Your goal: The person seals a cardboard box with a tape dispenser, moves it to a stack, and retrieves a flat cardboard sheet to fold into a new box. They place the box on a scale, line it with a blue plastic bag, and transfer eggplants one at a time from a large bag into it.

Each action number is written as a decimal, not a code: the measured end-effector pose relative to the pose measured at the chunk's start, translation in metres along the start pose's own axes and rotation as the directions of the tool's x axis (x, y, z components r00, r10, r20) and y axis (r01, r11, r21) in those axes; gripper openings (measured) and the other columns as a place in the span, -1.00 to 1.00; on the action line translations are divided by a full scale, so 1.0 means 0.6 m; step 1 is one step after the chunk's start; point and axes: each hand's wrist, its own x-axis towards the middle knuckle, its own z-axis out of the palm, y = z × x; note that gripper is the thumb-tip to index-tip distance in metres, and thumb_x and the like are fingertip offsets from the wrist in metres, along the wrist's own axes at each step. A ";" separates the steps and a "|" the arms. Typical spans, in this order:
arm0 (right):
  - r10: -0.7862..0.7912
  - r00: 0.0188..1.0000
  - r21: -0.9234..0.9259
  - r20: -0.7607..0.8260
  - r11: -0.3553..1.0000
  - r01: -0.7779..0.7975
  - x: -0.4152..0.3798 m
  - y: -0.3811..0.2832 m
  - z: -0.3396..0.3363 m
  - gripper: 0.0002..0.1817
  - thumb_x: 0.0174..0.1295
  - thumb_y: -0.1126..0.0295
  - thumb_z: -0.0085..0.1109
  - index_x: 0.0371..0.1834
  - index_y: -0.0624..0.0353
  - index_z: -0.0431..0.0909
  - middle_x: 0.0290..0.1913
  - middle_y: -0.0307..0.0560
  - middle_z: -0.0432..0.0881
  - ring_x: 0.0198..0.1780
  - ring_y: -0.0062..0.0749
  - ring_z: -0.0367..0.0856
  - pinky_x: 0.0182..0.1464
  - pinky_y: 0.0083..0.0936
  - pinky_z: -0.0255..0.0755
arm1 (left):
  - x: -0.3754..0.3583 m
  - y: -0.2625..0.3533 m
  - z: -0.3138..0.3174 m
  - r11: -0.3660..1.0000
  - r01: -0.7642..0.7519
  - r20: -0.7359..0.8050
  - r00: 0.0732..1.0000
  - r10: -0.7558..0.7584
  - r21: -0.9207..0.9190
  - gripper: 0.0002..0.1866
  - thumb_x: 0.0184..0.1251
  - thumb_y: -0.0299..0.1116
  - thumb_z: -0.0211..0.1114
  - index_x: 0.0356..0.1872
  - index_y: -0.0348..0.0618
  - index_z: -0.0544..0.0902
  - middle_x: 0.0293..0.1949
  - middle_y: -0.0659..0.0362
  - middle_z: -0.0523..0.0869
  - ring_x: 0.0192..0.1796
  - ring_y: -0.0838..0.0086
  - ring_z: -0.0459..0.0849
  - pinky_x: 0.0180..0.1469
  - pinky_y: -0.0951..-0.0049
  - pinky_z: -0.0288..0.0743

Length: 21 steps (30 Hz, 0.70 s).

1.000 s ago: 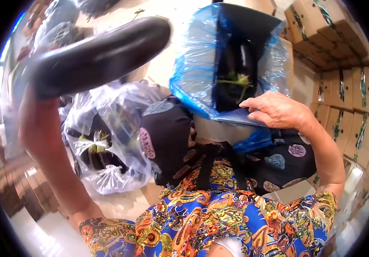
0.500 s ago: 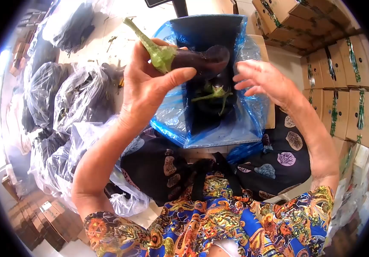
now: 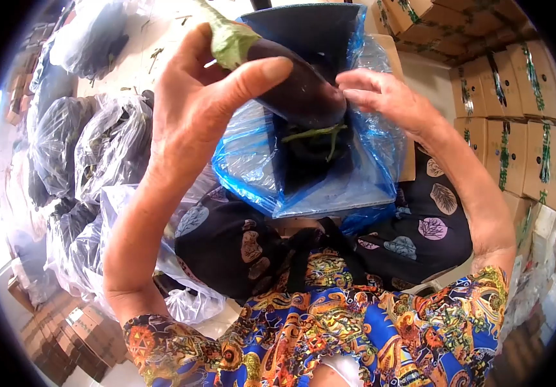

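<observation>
My left hand (image 3: 194, 103) is closed around the green cap end of a dark purple eggplant (image 3: 297, 84), its thumb lying along the top. The eggplant slants down to the right, above a box lined with blue plastic (image 3: 333, 203). At the blunt end, my right hand (image 3: 387, 100) has its fingers stretched out, with the fingertips at or just touching the skin. Inside the box lie dark eggplants, hard to tell apart; a green stem (image 3: 316, 133) shows among them. The held eggplant hides part of the box.
Clear plastic bags (image 3: 113, 145) with dark contents stand at the left. Cardboard boxes (image 3: 513, 84) tied with green strapping are stacked at the right. Bits of stem lie on the pale floor (image 3: 142, 48). My knees (image 3: 226, 238) flank the lined box.
The eggplant has come closer to the camera, and its blunt end has tipped downward. My right hand has moved left, bringing its fingertips to that end.
</observation>
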 end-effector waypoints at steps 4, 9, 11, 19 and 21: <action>0.010 1.000 -0.041 0.028 0.999 -0.009 -0.012 -0.027 -0.006 -0.49 0.39 0.02 0.04 0.23 0.15 0.48 0.12 -0.15 0.57 0.15 -0.44 0.49 0.14 -0.45 0.39 | -0.005 0.000 0.008 0.999 0.036 0.013 0.999 -0.036 0.024 -0.48 0.07 -0.36 0.54 -0.02 -0.37 0.47 -0.18 0.05 0.71 -0.12 0.45 0.70 -0.01 0.51 0.58; 0.141 0.989 0.385 0.030 0.912 -0.142 -0.017 -0.027 -0.009 -0.38 0.38 -0.02 0.06 0.31 0.23 0.36 0.14 0.05 0.56 0.15 -0.33 0.55 0.12 -0.41 0.44 | -0.008 -0.014 0.026 0.999 -0.044 -0.102 0.994 0.043 -0.007 -0.42 0.00 -0.43 0.59 -0.02 -0.32 0.42 -0.21 0.06 0.69 -0.12 0.46 0.69 -0.02 0.52 0.59; 0.207 0.977 0.458 -0.039 0.873 -0.167 -0.018 -0.047 0.013 -0.37 0.39 -0.03 0.04 0.36 0.20 0.32 0.18 0.15 0.51 0.20 -0.29 0.52 0.20 -0.41 0.40 | -0.006 -0.012 0.031 0.988 -0.149 -0.098 0.983 0.152 0.043 -0.42 0.07 -0.07 0.54 -0.04 -0.26 0.53 -0.24 0.14 0.68 -0.18 0.46 0.70 -0.04 0.53 0.58; -0.100 0.933 -0.149 0.345 0.976 0.159 -0.010 -0.053 0.003 -0.52 0.29 0.33 0.12 0.27 0.18 0.43 0.22 0.02 0.52 0.27 -0.28 0.45 0.32 -0.39 0.30 | 0.043 -0.003 -0.016 0.886 0.030 0.156 0.981 -0.115 0.462 -0.34 0.09 0.15 0.38 0.01 -0.24 0.61 -0.23 0.06 0.69 -0.07 0.35 0.63 0.00 0.37 0.40; -0.103 0.901 -0.425 0.421 0.855 0.297 0.017 -0.014 0.027 -0.52 0.14 0.30 0.21 0.13 0.28 0.52 0.08 0.10 0.60 0.18 -0.08 0.51 0.24 -0.28 0.37 | 0.046 -0.017 -0.017 0.884 0.050 0.142 0.981 -0.130 0.466 -0.34 0.08 0.18 0.36 -0.01 -0.23 0.62 -0.23 0.08 0.68 -0.11 0.38 0.60 0.04 0.39 0.36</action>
